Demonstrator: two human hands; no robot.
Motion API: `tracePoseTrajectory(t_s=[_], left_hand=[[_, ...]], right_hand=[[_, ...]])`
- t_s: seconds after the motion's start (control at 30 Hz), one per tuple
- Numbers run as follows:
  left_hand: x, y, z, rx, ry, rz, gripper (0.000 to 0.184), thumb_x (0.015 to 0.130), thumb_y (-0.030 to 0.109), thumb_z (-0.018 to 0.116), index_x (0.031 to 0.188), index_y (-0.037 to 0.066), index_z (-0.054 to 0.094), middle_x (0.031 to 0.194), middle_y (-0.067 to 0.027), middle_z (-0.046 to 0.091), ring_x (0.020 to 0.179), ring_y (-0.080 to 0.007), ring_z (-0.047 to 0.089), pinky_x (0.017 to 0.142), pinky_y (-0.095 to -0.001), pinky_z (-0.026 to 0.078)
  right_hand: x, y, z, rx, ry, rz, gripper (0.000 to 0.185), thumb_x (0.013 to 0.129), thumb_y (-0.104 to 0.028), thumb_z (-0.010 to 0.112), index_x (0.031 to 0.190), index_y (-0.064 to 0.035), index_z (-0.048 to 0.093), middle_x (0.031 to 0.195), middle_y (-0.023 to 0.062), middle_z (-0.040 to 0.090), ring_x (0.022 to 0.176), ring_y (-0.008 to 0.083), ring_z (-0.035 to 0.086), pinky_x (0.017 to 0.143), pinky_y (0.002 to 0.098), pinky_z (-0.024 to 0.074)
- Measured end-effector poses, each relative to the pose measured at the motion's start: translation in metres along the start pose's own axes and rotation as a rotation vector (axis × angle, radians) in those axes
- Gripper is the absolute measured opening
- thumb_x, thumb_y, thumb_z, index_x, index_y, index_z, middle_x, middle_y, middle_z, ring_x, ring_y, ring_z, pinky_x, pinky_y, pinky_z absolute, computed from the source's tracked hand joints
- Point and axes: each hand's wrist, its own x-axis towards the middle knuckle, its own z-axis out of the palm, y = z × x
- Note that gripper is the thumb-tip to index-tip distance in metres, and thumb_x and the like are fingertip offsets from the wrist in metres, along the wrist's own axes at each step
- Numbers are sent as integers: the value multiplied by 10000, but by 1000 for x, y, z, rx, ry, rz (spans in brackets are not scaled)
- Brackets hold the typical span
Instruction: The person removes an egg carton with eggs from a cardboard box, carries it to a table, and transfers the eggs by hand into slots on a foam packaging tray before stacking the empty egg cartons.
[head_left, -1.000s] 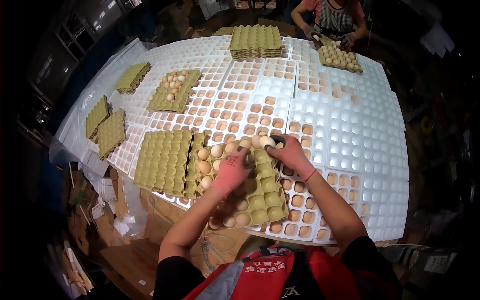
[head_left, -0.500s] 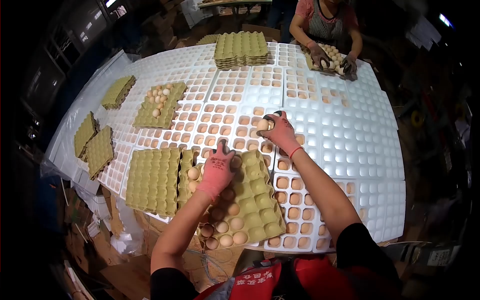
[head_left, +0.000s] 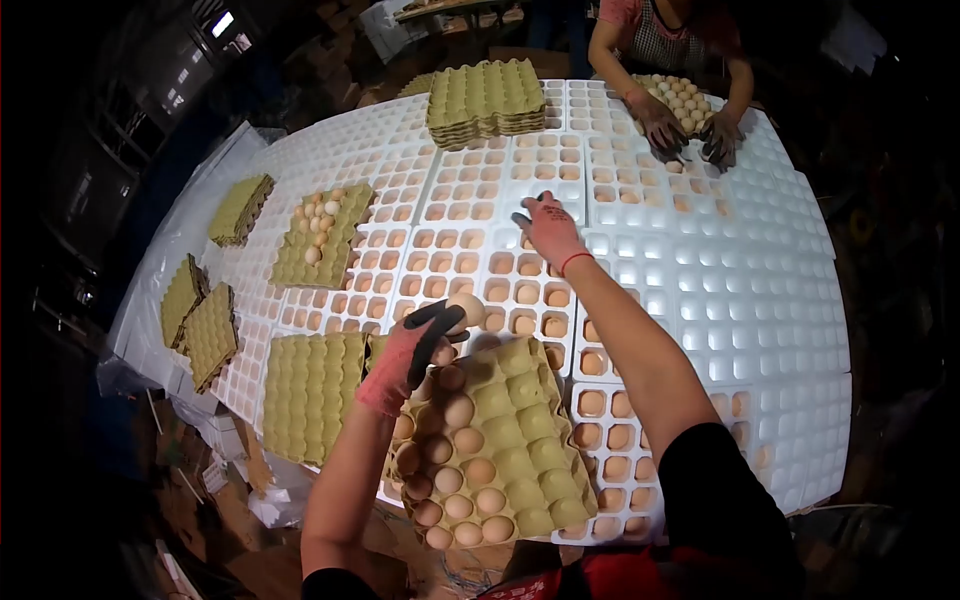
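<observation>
My left hand [head_left: 397, 362], in a pink glove with dark fingertips, is closed on an egg [head_left: 466, 310] above the far edge of a pulp egg tray [head_left: 530, 440]. A second egg [head_left: 443, 352] shows just under its fingers; whether it is gripped I cannot tell. Eggs fill the left part of that tray, and its right-hand cups are bare. My right hand [head_left: 552, 232], gloved alike, reaches forward over the white plastic trays [head_left: 500, 240]. Its thumb and fingers are apart, and I see no egg in it.
Stacked pulp trays stand at the back [head_left: 485, 100], at the left [head_left: 240, 208] and beside my left forearm [head_left: 312, 395]. Another pulp tray [head_left: 290, 262] holds several eggs. Across the table, a person's gloved hands [head_left: 660, 128] are beside an egg-filled tray [head_left: 688, 100].
My right hand has moved forward, and the eggs it held no longer show in it. My left hand has shifted left and now lifts an egg. Across the table, the person's hands came nearer.
</observation>
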Motion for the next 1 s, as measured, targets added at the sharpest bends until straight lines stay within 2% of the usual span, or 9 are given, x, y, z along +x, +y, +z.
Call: tracePoseTrajectory(t_s=[0.13,0.27,0.3,0.47,0.53,0.67,0.8,0.97,1.0], left_hand=[[42,-20,1,3,42,-4,580,911,378,681,1340,12,547,1157,-111,657,1049,-224,644,888,-336,504],[65,-19,27,19,0,22,540,899,354,708,1300,12,587,1127,-91,671,963,-211,662,821,-303,516],[74,-18,42,-48,41,27,392,853,271,778,1140,21,689,896,-21,682,788,-106,623,608,-228,465],[181,-34,141,695,93,708,508,780,284,790,1212,45,668,1172,-162,644,1047,-305,638,893,-397,525],[203,-24,193,911,242,746,443,760,275,764,1152,83,688,1311,-221,533,1131,-374,583,944,-456,499],[211,-39,219,1343,214,692,248,854,187,628,1083,108,678,1316,-215,510,980,-380,630,846,-460,531],[189,-56,234,1562,58,578,402,922,203,559,1319,142,559,1305,-220,519,990,-389,644,794,-484,532],[256,-43,284,1154,315,1022,336,970,189,513,1286,80,544,1203,-185,560,988,-387,589,837,-472,495],[260,-53,292,1418,312,828,366,938,200,558,1288,94,549,1231,-163,552,1056,-381,558,868,-481,475]], right_hand=[[6,-14,78,-137,-241,-148,452,949,-276,552,1373,-125,510,1409,128,461,1319,328,424,1080,485,360],[-41,32,55,-90,-53,-231,546,937,-256,548,1459,-152,423,1511,119,377,1388,319,362,1129,475,298],[-60,48,31,-25,122,-214,505,918,-233,587,1398,-115,483,1467,134,438,1357,339,402,1095,477,328],[-211,146,-88,-115,352,231,403,844,-112,655,1239,-78,580,1329,194,479,1244,393,452,1045,486,388],[-250,168,-93,-257,317,247,407,834,-136,669,1226,-74,581,1333,208,462,1266,409,425,1054,499,371],[-267,179,-86,-233,323,205,418,815,-154,681,1212,-67,579,1331,201,458,1276,377,422,1076,507,341],[-265,178,-92,-230,314,216,383,825,-183,673,1182,-75,587,1317,184,470,1259,354,437,1045,493,359],[-262,178,-90,-260,299,233,387,806,-215,686,1163,-92,598,1319,166,480,1256,324,443,1034,473,354],[-263,177,-91,-246,305,235,388,807,-215,686,1166,-96,599,1319,164,481,1256,323,443,1034,472,354]])
